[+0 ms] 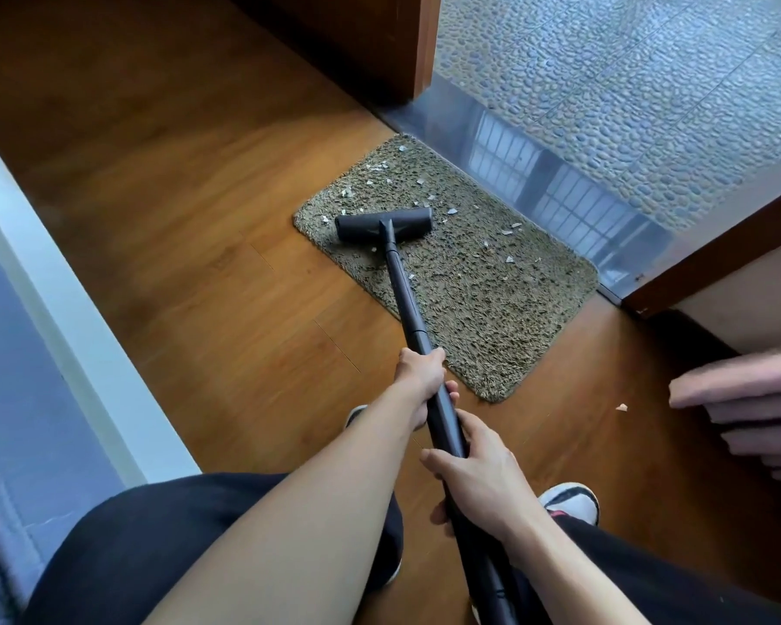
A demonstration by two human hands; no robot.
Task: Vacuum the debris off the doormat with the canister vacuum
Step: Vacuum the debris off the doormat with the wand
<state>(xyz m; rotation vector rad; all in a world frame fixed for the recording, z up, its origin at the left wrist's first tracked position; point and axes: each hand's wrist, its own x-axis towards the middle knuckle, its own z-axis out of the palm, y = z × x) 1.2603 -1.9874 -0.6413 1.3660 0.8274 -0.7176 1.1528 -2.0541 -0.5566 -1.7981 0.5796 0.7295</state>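
One doormat (492, 304), one vacuum wand (407, 300), two hands (420, 372) (483, 484), two shoes (571, 502) (355, 415), scraps (452, 212) too many to count.

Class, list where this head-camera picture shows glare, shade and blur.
Head view: a window grid glares off the glossy threshold strip; the wooden floor darkens toward the top left corner; the pale object at the right edge is blurred; the doormat, debris and vacuum wand look sharp.

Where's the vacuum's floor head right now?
Head view: the black T-shaped floor head sits on the left part of the shaggy olive-brown doormat, with white debris flakes just beyond and right of it.
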